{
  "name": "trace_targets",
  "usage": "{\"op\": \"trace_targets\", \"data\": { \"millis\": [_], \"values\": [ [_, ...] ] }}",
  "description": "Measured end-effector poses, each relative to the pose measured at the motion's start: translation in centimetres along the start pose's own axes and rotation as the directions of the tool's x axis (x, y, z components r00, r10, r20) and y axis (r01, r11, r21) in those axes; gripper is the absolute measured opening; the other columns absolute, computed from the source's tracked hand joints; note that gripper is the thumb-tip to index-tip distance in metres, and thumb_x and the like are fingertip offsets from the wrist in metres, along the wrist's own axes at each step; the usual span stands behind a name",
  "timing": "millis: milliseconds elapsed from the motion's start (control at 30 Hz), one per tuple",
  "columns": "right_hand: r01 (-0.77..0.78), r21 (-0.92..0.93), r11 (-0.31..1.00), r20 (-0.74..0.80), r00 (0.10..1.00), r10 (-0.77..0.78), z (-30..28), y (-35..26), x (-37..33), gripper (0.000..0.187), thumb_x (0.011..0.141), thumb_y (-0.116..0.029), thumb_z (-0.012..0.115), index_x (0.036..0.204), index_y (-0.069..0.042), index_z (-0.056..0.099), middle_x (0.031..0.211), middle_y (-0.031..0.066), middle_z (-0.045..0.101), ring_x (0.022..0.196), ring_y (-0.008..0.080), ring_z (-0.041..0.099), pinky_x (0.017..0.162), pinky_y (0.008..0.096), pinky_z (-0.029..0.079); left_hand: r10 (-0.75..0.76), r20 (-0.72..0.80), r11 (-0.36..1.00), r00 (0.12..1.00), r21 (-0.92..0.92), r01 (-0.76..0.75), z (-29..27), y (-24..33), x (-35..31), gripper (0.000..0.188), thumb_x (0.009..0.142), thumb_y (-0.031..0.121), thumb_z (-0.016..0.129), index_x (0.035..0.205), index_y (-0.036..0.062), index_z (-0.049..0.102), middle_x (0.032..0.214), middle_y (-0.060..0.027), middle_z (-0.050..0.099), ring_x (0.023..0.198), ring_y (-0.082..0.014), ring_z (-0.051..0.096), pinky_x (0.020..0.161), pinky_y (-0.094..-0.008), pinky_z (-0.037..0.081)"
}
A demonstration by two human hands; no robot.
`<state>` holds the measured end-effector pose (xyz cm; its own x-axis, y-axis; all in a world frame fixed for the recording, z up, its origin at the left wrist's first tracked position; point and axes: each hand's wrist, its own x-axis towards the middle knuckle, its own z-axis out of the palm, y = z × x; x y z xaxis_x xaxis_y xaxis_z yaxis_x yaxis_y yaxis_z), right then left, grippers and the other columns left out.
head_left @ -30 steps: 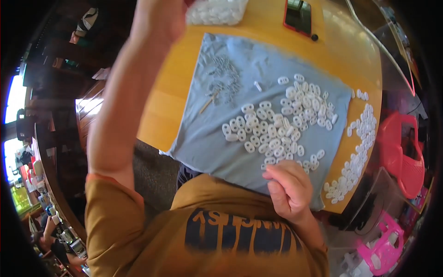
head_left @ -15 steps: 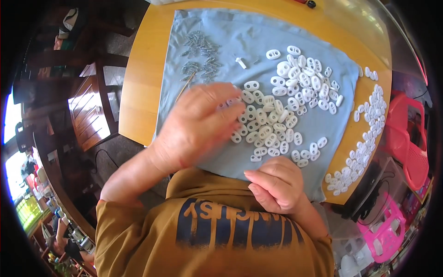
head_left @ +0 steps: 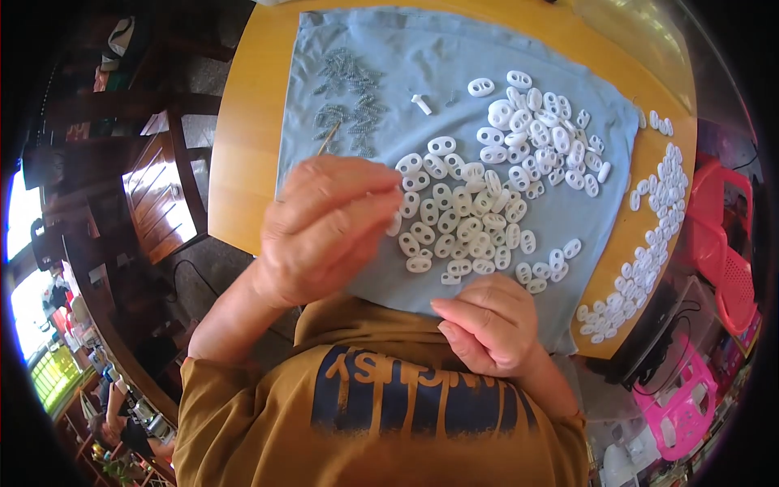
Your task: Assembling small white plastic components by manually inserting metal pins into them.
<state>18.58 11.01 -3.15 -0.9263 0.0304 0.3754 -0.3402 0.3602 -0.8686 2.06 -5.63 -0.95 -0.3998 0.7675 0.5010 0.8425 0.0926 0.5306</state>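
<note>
White oval plastic pieces with two holes (head_left: 468,230), looking like cord-lock parts, lie in a loose heap on a blue-grey cloth (head_left: 324,36). My left hand (head_left: 324,231) hovers at the heap's left edge, its fingers bent and drawn together; whatever they hold is hidden. Close to my body, by the cloth's front edge, my right hand (head_left: 491,325) is closed, thumb against curled fingers. Its contents cannot be seen. Beyond the left hand lie a thin brown stick (head_left: 329,138) and several small metal springs (head_left: 349,71). A small white headed peg (head_left: 421,104) sits to their right.
Another heap of white two-hole pieces (head_left: 540,122) is at the cloth's far right. More white pieces (head_left: 641,264) run along the yellow table's (head_left: 251,122) right edge. Red chairs (head_left: 718,235) and a pink stool (head_left: 686,406) stand right of the table. A person (head_left: 122,422) appears at lower left.
My left hand has drawn back leftward from the heap, uncovering several white pieces at its left side. My right hand has hardly moved. The view has shifted slightly.
</note>
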Motion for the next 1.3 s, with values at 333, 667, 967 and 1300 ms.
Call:
{"op": "trace_targets", "data": {
  "millis": [333,667,967,1300],
  "values": [
    [0.047,0.032,0.998,-0.011,0.999,-0.047,0.0,0.0,-0.1,0.021,0.068,-0.003,0.07,0.088,0.0,0.066,0.067,0.0042,0.059,0.054,0.019,0.055,0.048,0.0293,0.042,0.008,0.008,0.999,1.0,0.052,-0.008,0.0,1.7,-2.2,0.032,0.057,-0.003,0.068,0.089,0.0019,0.066,0.094,-0.0085,0.061,0.076,-0.0213,0.058,0.062,-0.0316,0.045],
    [0.045,0.011,0.999,-0.02,0.999,-0.045,0.2,-0.1,-0.1,0.022,0.066,-0.002,0.069,0.088,0.0,0.066,0.067,0.0036,0.058,0.054,0.0186,0.054,0.049,0.0292,0.042,-0.182,0.221,0.977,0.958,0.156,0.149,1.7,3.7,-2.8,0.036,0.06,0.01,0.077,0.094,0.0109,0.067,0.095,-0.0002,0.056,0.087,-0.0199,0.052,0.076,-0.0356,0.035],
    [0.031,-0.034,0.999,0.012,0.999,-0.031,-0.1,-0.6,-0.1,0.024,0.07,0.0,0.068,0.094,0.001,0.064,0.071,0.0062,0.06,0.057,0.0196,0.055,0.052,0.0298,0.044,-0.135,0.272,0.978,0.953,0.19,0.084,1.0,4.4,-2.8,0.029,0.062,0.008,0.075,0.089,0.0121,0.066,0.091,0.0007,0.056,0.083,-0.017,0.052,0.074,-0.0342,0.034],
    [-0.22,0.095,0.971,-0.12,0.966,0.23,0.2,-2.9,2.5,0.021,0.078,0.004,0.065,0.098,0.003,0.061,0.086,0.0124,0.064,0.072,0.022,0.062,0.063,0.0271,0.049,-0.404,0.212,0.737,0.89,-0.501,0.453,0.3,5.0,-1.2,0.015,0.071,-0.001,0.072,0.084,0.0056,0.066,0.082,-0.0035,0.065,0.073,-0.0193,0.058,0.071,-0.0296,0.041]
  ]
}}
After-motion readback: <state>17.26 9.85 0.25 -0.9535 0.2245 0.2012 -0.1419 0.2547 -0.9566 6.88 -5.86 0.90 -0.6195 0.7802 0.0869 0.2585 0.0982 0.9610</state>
